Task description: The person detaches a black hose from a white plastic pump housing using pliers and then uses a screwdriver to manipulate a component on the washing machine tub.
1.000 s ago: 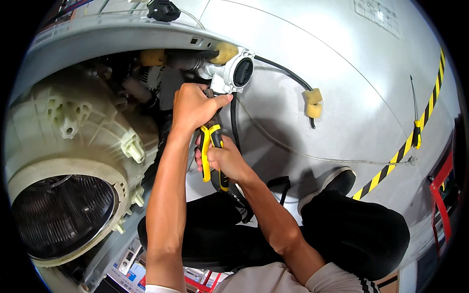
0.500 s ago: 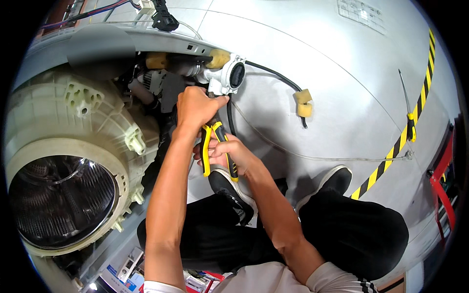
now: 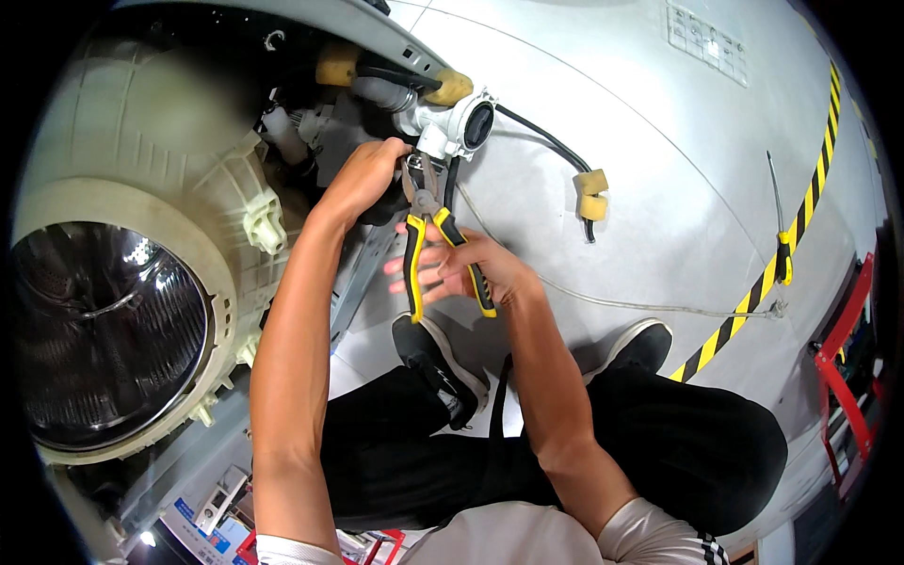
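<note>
A white plastic housing with a round dark cap (image 3: pixel 435 137) sits at upper centre, joined to a grey corrugated hose (image 3: pixel 381 92). Below it, the jaws of yellow-and-black pliers (image 3: pixel 424 200) reach up to a small metal clamp (image 3: pixel 413 160). My left hand (image 3: pixel 365 174) is closed beside that clamp; what its fingertips hold is hidden. My right hand (image 3: pixel 476 264) holds the pliers' right handle between thumb and palm, its fingers loosely spread behind the other handle. A black hose (image 3: pixel 451 184) hangs beside the jaws.
A pale washer tub (image 3: pixel 214 264) with a steel drum fills the left, under a metal frame (image 3: pixel 408 42). A black cable with foam pieces (image 3: pixel 591 183), a thin clear tube (image 3: pixel 659 311), a screwdriver (image 3: pixel 782 259), striped tape (image 3: pixel 819 169) and red metal parts (image 3: pixel 852 330) lie rightward.
My left hand has shifted up and left, exposing the pliers' jaws. The pliers have moved up, their handles wider apart, and my right fingers have loosened around them. The camera view has shifted.
</note>
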A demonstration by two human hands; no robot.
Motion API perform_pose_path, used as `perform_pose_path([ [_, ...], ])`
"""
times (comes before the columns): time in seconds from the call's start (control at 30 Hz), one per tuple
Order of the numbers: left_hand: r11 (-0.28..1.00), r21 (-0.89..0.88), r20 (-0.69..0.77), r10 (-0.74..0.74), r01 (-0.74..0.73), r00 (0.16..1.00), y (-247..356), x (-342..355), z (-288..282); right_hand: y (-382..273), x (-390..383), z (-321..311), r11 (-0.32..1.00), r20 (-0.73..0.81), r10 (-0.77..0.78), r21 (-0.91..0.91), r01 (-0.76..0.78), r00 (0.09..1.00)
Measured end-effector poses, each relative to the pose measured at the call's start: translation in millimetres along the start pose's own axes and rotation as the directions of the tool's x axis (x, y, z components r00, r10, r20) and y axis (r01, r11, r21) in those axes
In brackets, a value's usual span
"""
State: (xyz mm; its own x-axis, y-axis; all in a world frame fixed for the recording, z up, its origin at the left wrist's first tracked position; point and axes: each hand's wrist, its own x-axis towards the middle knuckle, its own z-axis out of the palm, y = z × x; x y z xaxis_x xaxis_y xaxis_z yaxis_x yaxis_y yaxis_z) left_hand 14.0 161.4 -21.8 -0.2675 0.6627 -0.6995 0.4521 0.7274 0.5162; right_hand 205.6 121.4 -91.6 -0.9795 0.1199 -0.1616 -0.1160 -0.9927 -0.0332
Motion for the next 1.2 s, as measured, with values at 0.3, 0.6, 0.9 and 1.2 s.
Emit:
perform_pose_path([
  [0.3, 0.984, 0.007, -0.12, 0.18, -0.181, 0.976, -26, 0, 9, 36, -13, -33, 0.978, 0.219, -0.198, 0.111, 0.177, 0.955],
  [0.6, 0.894, 0.42, -0.321, 0.306, -0.155, 0.896, -10, -29, 34, 30, -18, -59, 0.859, -0.492, -0.473, -0.072, 0.507, 0.731],
  [0.9, 0.853, 0.465, -0.271, 0.392, -0.237, 0.879, -18, -22, 32, 27, -13, -53, 0.882, -0.524, -0.463, -0.192, 0.431, 0.715],
  [1.2, 0.618, 0.674, -0.253, 0.708, -0.405, 0.659, -38, -12, 41, 27, -10, -57, 0.874, -0.564, -0.479, -0.241, 0.421, 0.672],
])
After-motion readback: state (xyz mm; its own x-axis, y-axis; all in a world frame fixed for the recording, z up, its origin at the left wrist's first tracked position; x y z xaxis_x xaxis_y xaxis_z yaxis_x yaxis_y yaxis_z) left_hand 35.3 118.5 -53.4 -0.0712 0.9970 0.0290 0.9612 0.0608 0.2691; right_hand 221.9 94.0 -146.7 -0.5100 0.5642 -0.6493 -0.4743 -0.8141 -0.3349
